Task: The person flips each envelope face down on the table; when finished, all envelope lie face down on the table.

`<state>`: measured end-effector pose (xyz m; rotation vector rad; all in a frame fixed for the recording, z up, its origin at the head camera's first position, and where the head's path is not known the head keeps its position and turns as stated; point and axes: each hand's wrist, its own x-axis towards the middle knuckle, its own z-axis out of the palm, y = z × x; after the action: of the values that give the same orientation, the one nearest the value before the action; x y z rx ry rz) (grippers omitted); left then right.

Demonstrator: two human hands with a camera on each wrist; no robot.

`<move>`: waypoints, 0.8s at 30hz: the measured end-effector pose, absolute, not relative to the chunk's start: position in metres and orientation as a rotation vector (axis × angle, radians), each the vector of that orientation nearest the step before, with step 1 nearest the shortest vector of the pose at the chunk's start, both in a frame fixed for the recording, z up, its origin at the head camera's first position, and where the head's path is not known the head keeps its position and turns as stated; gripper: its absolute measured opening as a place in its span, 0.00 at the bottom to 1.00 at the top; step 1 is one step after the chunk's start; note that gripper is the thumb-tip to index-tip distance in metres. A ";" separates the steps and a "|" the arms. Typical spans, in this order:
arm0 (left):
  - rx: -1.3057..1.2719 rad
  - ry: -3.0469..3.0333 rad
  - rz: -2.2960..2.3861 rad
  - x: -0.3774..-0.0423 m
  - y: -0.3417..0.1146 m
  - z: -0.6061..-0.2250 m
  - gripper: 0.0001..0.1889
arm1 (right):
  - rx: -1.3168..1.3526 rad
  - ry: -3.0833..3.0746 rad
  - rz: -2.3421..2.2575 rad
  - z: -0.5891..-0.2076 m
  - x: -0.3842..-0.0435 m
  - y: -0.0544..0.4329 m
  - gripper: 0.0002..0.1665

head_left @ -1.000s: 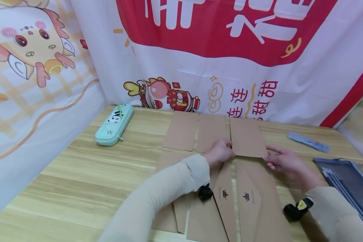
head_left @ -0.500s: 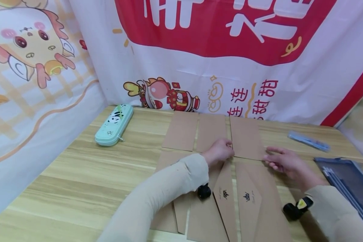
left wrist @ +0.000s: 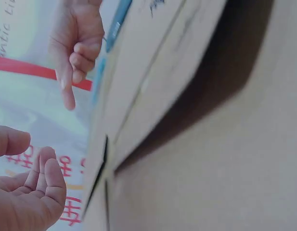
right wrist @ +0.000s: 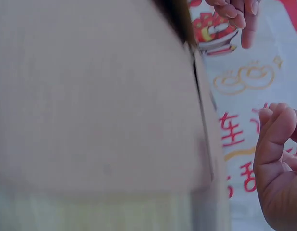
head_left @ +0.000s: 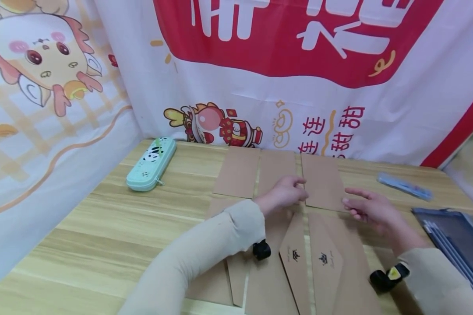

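The left hand [head_left: 285, 192] and right hand [head_left: 368, 208] hovered with loose, empty fingers at both sides of the brown cardboard flap [head_left: 323, 181], which lay flat on the wooden table [head_left: 102, 218].

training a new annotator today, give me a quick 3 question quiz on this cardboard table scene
1. True or false: the left hand grips the panda pencil case.
2. Which flap of the flat cardboard sheet lies between the two hands: A far left, B middle, C far right flap?
3. Fill in: the right hand has its fingers ____.

Key
1. False; the case lies apart, far to the left.
2. C
3. Relaxed, gripping nothing, beside the flap's near right corner.
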<state>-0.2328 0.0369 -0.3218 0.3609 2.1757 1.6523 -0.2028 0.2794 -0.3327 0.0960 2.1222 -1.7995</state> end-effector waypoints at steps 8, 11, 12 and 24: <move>0.457 2.139 1.633 -0.214 0.013 -0.303 0.28 | -0.016 2.029 -1.959 -0.317 -0.191 0.263 0.13; 0.495 2.129 1.653 -0.207 0.002 -0.299 0.28 | -0.048 2.021 -1.974 -0.310 -0.186 0.256 0.13; 0.506 2.129 1.661 -0.205 -0.001 -0.298 0.28 | -0.054 2.015 -1.980 -0.309 -0.184 0.253 0.15; 0.469 2.180 1.689 -0.174 -0.048 -0.293 0.26 | -0.316 1.789 -2.027 -0.307 -0.165 0.216 0.41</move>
<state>-0.1743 -0.0478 -0.2927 0.4689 2.1796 1.6892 -0.1649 0.2160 -0.3066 -0.3164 1.7888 -2.0271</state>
